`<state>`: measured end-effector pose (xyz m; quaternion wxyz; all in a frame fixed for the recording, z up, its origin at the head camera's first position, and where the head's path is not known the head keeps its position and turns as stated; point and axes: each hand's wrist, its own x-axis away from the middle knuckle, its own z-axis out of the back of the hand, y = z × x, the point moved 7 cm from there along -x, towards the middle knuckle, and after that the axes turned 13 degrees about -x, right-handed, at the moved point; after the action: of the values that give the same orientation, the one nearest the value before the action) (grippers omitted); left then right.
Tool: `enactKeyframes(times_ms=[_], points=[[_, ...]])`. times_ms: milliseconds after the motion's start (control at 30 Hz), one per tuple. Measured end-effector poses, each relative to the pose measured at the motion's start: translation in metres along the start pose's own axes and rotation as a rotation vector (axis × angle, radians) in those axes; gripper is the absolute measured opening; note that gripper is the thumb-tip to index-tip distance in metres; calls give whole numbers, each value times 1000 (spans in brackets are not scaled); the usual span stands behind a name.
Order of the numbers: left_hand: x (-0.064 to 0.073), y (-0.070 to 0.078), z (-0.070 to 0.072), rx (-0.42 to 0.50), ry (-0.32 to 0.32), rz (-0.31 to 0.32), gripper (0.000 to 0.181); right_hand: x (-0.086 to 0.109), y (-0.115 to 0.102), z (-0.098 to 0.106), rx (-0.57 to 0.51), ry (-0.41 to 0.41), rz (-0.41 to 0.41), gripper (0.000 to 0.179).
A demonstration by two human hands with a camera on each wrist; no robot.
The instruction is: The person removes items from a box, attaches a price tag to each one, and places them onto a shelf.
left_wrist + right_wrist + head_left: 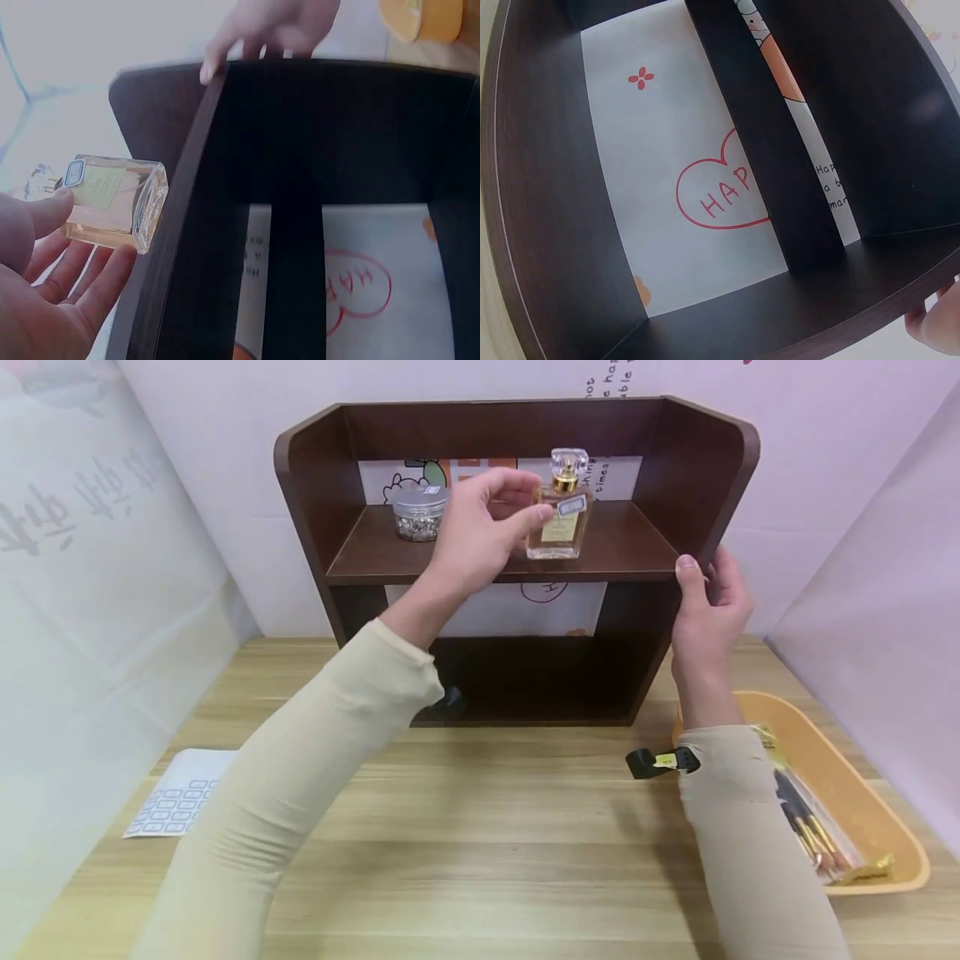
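Note:
My left hand [480, 531] pinches a glass perfume bottle [557, 531] between thumb and fingers, at the front of the upper shelf [630, 539]. The bottle has a clear faceted cap, a gold collar and amber liquid, and a small blue-edged label sticks to it. In the left wrist view the bottle [112, 199] is beside the shelf board's front edge; whether its base touches the board I cannot tell. My right hand [708, 610] grips the right side panel of the dark brown rack [701, 485], thumb on the front edge. Left of the bottle stands a clear lidded jar [418, 514] with silvery contents.
An orange basket [892, 827] at the right holds packaged brushes [806, 818]. A sheet of blue-edged labels [176, 793] lies on the wooden table [465, 860] at the left. Beneath the upper shelf is the rack's lower compartment [525, 681].

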<state>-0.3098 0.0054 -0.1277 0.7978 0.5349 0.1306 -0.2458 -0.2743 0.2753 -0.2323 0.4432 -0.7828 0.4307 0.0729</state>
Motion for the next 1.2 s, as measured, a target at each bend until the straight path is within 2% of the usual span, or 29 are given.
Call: enactKeyframes(times_ms=[167,333,467,667,1067,1200], points=[[-26,-12,2,-55,13,105,31,2,1,-1,20,2,1,29],[-44,-23,-2,-97,9,185,32,3,3,-1,25,0,-7,29],[-51,-31,-9,-100,-17,245,33,4,3,0,36,8,10,29],[-55,-40,-17,-7,-56,352,35,4,2,2,31,12,14,32],[-62,-40,-20,-37,-52,358,33,5,-4,-1,40,4,-11,30],[-61,-44,-22,-33,-110,366,41,9,-2,0,48,-8,-43,30]])
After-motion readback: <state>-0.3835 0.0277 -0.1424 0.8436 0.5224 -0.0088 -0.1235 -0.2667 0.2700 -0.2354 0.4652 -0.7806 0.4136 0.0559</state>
